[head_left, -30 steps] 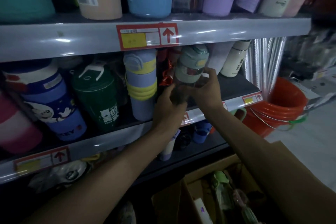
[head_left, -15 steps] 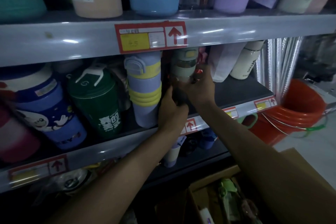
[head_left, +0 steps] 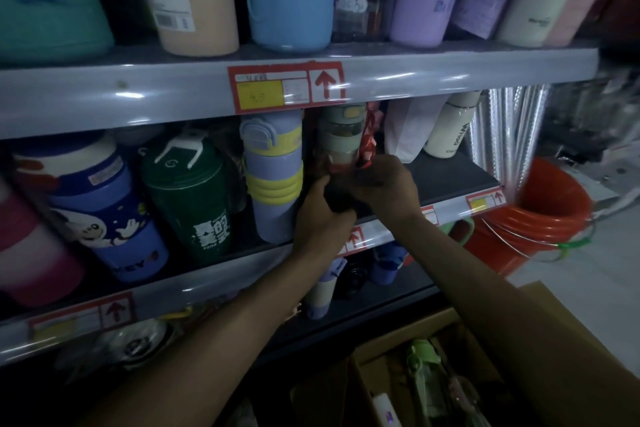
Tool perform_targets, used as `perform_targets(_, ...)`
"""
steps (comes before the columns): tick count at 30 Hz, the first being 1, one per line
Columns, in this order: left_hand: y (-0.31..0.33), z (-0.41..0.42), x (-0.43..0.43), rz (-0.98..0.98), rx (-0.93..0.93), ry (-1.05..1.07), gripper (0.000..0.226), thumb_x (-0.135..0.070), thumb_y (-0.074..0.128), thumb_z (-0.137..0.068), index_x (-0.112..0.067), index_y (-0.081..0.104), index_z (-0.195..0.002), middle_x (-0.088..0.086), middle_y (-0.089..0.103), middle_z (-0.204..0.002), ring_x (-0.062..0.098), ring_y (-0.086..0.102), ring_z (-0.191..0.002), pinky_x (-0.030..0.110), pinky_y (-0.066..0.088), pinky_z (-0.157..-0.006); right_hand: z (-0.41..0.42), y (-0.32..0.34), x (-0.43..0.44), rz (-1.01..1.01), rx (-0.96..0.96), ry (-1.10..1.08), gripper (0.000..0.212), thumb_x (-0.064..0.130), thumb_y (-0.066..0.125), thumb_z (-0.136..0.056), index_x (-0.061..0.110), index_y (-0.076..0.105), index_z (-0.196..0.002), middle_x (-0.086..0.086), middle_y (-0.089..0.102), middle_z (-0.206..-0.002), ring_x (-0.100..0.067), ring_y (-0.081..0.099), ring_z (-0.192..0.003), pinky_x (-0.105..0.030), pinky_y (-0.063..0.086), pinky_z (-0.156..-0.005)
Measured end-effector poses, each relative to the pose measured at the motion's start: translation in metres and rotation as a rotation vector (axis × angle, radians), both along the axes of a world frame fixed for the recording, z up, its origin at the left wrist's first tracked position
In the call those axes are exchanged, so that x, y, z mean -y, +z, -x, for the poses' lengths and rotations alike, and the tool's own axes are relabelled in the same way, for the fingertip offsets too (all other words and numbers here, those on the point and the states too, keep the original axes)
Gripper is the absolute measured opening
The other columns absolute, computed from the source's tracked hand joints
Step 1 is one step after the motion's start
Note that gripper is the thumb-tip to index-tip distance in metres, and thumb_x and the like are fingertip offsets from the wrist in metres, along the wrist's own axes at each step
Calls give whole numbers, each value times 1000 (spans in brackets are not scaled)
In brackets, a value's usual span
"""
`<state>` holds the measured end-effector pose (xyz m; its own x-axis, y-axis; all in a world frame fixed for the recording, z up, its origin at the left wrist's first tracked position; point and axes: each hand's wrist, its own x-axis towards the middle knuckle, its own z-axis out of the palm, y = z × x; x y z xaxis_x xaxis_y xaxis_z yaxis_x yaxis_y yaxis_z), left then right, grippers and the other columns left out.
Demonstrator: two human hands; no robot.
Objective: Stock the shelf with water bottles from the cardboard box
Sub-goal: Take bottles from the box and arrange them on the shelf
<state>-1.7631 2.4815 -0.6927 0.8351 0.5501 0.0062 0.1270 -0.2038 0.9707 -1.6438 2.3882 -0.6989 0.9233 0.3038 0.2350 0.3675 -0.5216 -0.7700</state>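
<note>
**Head camera: two hands placing a bottle on a crowded shop shelf**

At centre left, a purple and yellow bottle [head_left: 273, 180] stands on the grey middle shelf [head_left: 450, 180]. Just right of it, the left hand [head_left: 322, 215] and right hand [head_left: 384, 187] both curl round the dark lower body of a green-lidded bottle [head_left: 341, 139]. It is upright at centre frame, cap close under the upper shelf rail [head_left: 138, 97]. The gap looks tight, so a tilt could knock the purple neighbour or snag the red wrapping [head_left: 369, 146] alongside. The aisle is dim. A cardboard box [head_left: 391, 343] sits lower right, a red bucket [head_left: 547, 204] far right.
</note>
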Motion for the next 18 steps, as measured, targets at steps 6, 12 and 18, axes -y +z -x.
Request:
perform_targets(6, 4, 28, 7, -130, -40, -115, 88, -52, 67, -69, -24, 45, -149, -3, 53, -143, 18, 53, -129, 40, 47, -106, 28, 9, 51, 78, -8, 1, 69, 19, 91, -69, 15, 62, -132, -1, 71, -115, -19, 67, -107, -24, 46, -80)
perform_targets(12, -1, 54, 19, -323, -51, -243, 77, -45, 67, -81, -30, 41, -152, -2, 47, -154, 17, 47, -138, 40, 45, -110, 79, 28, 102, 161, -24, 40, 73, 23, 92, -71, 12, 59, -135, -6, 66, -126, -21, 62, -117, -24, 48, -87)
perform_targets(18, -10, 75, 38, -643, -98, -396, 81, -48, 68, -86, -26, 33, -157, -2, 36, -161, 20, 38, -144, 40, 36, -116, 133, 26, 152, 321, -76, 82, 89, 26, 94, -67, 22, 51, -145, 2, 47, -127, -23, 53, -125, -26, 43, -100)
